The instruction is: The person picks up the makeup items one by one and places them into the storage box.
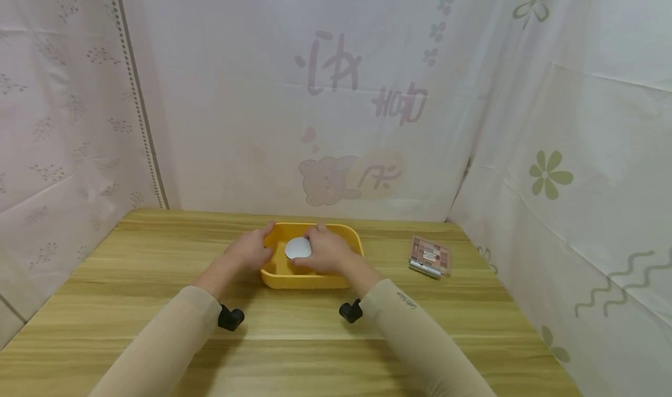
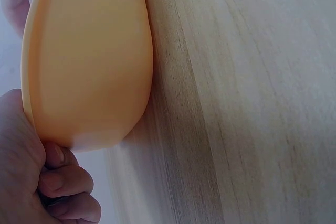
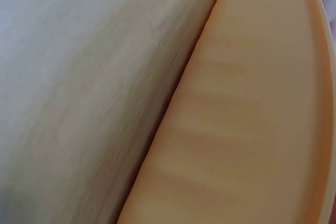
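Note:
A yellow plastic bin [image 1: 304,282] sits on the wooden table in the head view. My left hand [image 1: 251,249] grips its left end, thumb over the rim and fingers curled against the outside; the left wrist view shows this hold on the bin wall [image 2: 94,56] up close. Inside the bin, my right hand [image 1: 329,250] holds a smooth white oval object [image 1: 297,248] by its right side, thumb and fingers around it. What kind of thing it is, I cannot tell. In the right wrist view the bin's ribbed side [image 3: 236,103] hides that hand's work.
On the right of the wooden table [image 1: 294,350] lies an eyeshadow palette [image 1: 434,252] in brown and pink shades, with a silver tube [image 1: 425,269] along its near edge. Patterned curtains [image 1: 236,123] hang behind the table and on both sides.

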`<state>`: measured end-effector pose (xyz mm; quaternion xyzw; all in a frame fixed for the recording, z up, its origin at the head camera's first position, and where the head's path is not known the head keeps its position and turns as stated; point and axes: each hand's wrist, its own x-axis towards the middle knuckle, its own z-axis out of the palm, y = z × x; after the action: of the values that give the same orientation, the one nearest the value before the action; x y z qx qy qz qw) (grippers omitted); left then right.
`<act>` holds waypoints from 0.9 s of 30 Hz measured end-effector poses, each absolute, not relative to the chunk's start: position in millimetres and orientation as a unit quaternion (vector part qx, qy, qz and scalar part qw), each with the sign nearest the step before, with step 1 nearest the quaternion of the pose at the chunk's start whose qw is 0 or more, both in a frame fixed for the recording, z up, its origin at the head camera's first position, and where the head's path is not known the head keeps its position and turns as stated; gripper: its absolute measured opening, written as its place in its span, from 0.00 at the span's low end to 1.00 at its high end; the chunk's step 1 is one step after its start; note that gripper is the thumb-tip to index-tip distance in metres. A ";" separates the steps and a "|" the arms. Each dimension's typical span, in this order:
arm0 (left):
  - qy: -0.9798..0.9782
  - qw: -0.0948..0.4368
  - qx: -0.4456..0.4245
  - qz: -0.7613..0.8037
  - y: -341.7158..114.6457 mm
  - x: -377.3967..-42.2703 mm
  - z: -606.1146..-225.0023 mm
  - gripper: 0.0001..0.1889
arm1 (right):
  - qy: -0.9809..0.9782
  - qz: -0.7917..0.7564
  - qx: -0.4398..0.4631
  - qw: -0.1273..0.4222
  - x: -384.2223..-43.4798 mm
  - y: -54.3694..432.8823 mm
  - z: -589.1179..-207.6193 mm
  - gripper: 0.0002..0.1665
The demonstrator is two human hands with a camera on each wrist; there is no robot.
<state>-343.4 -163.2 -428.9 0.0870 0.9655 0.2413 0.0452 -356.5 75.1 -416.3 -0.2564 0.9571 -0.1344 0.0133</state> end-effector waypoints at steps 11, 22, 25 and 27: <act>0.964 0.048 0.086 0.246 -162.1 -343.1 -428.9 0.40 | 0.954 -0.133 -0.261 0.057 -359.3 63.8 -418.2 0.42; 0.959 0.050 0.086 0.265 -163.4 -343.8 -432.5 0.40 | 0.955 -0.110 -0.268 0.065 -362.0 54.1 -422.4 0.44; 0.958 0.050 0.088 0.267 -163.8 -344.3 -432.6 0.40 | 0.955 -0.111 -0.268 0.066 -362.0 52.9 -422.5 0.44; 0.958 0.050 0.089 0.268 -164.1 -344.4 -432.2 0.40 | 0.955 -0.114 -0.265 0.069 -361.8 52.4 -422.0 0.44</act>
<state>-344.4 -164.1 -432.2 0.0890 0.9579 0.2682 0.0504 -361.8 52.4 -422.0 -0.2653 0.9549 -0.1139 0.0694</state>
